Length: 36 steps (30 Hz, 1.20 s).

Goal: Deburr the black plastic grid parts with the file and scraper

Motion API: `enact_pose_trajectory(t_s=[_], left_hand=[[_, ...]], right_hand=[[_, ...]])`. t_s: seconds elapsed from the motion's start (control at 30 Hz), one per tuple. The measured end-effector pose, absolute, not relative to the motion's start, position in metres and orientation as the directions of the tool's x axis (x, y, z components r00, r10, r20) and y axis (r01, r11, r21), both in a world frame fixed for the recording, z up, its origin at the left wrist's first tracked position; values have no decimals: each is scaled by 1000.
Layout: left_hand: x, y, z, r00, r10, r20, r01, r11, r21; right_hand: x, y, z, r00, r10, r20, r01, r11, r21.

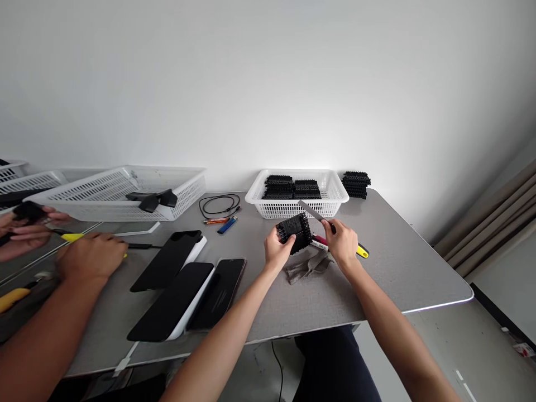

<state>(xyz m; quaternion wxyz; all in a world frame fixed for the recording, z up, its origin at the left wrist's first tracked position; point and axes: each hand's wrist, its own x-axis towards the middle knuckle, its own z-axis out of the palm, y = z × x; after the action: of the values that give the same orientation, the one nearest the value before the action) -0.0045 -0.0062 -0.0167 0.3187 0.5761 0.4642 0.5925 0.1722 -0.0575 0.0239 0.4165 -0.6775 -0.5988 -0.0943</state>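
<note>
A plain white wall backs a grey desk (377,279). At nine o'clock a co-worker's hand (90,257) lies beside a yellow-handled tool (73,237). Three dark phones (188,290) lie at seven o'clock; no writing is legible anywhere. Both forearms reach forward. The left hand (276,250) curls closed around a black ribbed block (294,231), held up just above a grey cloth (307,265). The right hand (343,243), at the block's three o'clock, grips a yellow-handled knife (318,218), its blade slanting up over the block. At twelve o'clock a white basket (330,204) holds more black blocks.
</note>
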Motion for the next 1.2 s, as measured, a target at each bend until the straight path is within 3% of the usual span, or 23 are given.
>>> enact_pose_trajectory(t_s=[0.17,0.37,0.53,0.63,0.87,1.2], left_hand=[[-4,-8,-15,-84,919,384,131,-372,919],[-3,-8,-15,-76,919,386,106,-378,920],[-1,-9,-15,-34,915,402,103,-397,912],[0,-11,-15,-17,901,433,96,-429,898],[2,-14,-10,-12,921,390,63,-389,919],[2,-12,-12,-3,920,392,58,-391,919]], right_hand=[[168,-58,22,141,788,599,884,173,-435],[171,-58,24,231,784,576,881,82,-465],[162,-62,25,32,848,529,866,241,-439],[154,-63,25,-10,876,482,874,241,-421],[163,-60,26,81,883,461,872,162,-463],[165,-61,24,183,806,563,845,165,-509]])
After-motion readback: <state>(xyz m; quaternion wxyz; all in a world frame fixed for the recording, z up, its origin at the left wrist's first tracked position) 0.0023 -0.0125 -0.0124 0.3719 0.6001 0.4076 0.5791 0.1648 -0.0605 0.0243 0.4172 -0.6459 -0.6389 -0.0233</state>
